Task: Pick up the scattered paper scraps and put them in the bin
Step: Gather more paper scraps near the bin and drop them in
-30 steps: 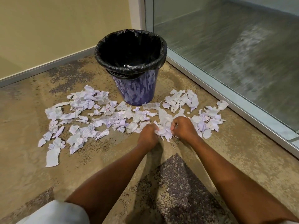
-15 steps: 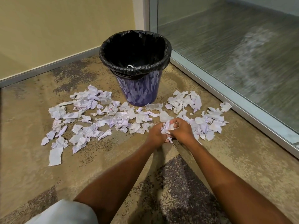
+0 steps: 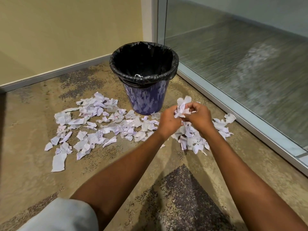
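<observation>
Two hands, one bundle: in the head view, my left hand [image 3: 168, 121] and right hand [image 3: 199, 116] meet right of centre, fingers curled shut around a wad [image 3: 181, 109] of torn paper. I press it from both sides so that loose bits do not slip out between my palms. The wad is raised above the floor [image 3: 33, 172], just right of the bin [image 3: 144, 84] and lower than its rim.

The bin stands in the upper middle of the frame, in the corner where the wall [image 3: 66, 30] meets the glass panel [image 3: 241, 64]. Its black liner [image 3: 126, 75] is folded over the rim, which keeps the mouth wide for dropping. One small white scrap shows inside near the front edge; otherwise it looks almost empty.

Most scraps [image 3: 93, 129] are on the floor: a broad spread across the left and centre of the frame, in front of the bin, and a smaller heap [image 3: 193, 140] directly under my hands, running toward the panel. I judge the task barely begun. Next I would need to lift the wad over the rim and let go there.
</observation>
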`<action>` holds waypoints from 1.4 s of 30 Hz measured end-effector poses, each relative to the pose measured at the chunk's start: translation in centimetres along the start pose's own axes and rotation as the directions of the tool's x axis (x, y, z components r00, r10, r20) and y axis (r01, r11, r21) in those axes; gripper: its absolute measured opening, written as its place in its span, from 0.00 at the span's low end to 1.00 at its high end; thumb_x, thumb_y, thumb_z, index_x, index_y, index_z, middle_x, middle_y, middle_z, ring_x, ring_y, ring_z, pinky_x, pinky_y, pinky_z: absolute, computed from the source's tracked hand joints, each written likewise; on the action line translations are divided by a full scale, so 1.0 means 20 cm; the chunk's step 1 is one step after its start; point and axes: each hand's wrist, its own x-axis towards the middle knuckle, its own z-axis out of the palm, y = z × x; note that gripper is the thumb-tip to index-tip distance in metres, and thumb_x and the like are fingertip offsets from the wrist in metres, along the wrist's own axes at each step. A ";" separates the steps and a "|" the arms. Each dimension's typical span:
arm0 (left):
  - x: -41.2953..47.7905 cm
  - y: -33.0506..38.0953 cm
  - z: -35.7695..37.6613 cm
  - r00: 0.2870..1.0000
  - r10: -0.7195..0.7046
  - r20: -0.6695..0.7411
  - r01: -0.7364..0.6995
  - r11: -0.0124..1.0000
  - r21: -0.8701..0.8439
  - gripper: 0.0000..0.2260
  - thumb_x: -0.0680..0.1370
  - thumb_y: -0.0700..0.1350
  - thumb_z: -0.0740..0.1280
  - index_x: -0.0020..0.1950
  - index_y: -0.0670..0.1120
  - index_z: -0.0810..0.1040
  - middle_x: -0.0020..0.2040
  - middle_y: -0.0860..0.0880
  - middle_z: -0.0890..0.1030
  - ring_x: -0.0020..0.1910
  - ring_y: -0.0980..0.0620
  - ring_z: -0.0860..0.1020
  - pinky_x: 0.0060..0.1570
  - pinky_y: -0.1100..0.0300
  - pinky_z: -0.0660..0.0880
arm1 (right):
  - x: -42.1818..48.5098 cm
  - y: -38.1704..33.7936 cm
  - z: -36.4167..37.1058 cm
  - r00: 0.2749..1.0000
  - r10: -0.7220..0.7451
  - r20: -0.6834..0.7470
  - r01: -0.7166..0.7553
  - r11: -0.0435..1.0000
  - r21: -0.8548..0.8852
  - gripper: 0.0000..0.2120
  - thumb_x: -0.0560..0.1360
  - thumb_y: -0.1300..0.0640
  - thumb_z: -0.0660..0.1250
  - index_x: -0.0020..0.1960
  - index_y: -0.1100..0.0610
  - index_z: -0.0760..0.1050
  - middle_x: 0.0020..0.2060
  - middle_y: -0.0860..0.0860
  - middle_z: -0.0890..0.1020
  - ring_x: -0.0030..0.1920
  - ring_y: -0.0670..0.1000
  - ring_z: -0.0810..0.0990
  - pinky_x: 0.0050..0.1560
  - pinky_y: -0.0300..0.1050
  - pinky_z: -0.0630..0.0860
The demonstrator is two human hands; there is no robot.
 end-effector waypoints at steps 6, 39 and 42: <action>0.08 0.33 -0.12 0.988 0.114 -0.108 -0.119 0.992 -0.040 0.16 0.77 0.32 0.72 0.62 0.46 0.84 0.47 0.52 0.84 0.40 0.61 0.80 0.33 0.72 0.75 | 0.05 -0.36 -0.12 0.982 -0.172 -0.082 0.176 0.984 0.035 0.13 0.69 0.64 0.81 0.49 0.51 0.86 0.43 0.51 0.87 0.42 0.51 0.88 0.42 0.57 0.88; 0.66 0.50 -0.89 0.934 -0.307 -0.184 0.212 0.888 -0.408 0.08 0.82 0.36 0.62 0.56 0.44 0.79 0.54 0.43 0.80 0.53 0.42 0.79 0.54 0.45 0.83 | 0.55 -0.91 0.44 0.976 -0.209 -0.062 0.207 0.978 -0.035 0.10 0.72 0.59 0.68 0.46 0.45 0.82 0.44 0.45 0.86 0.46 0.51 0.87 0.49 0.57 0.86; 0.59 0.55 -0.81 0.957 -0.221 -0.189 0.108 0.874 -0.474 0.10 0.83 0.35 0.61 0.56 0.41 0.81 0.48 0.41 0.82 0.43 0.46 0.81 0.49 0.51 0.87 | 0.49 -0.89 0.36 0.971 -0.222 -0.085 0.228 0.971 0.071 0.08 0.76 0.62 0.70 0.48 0.50 0.83 0.44 0.49 0.87 0.43 0.50 0.88 0.42 0.50 0.88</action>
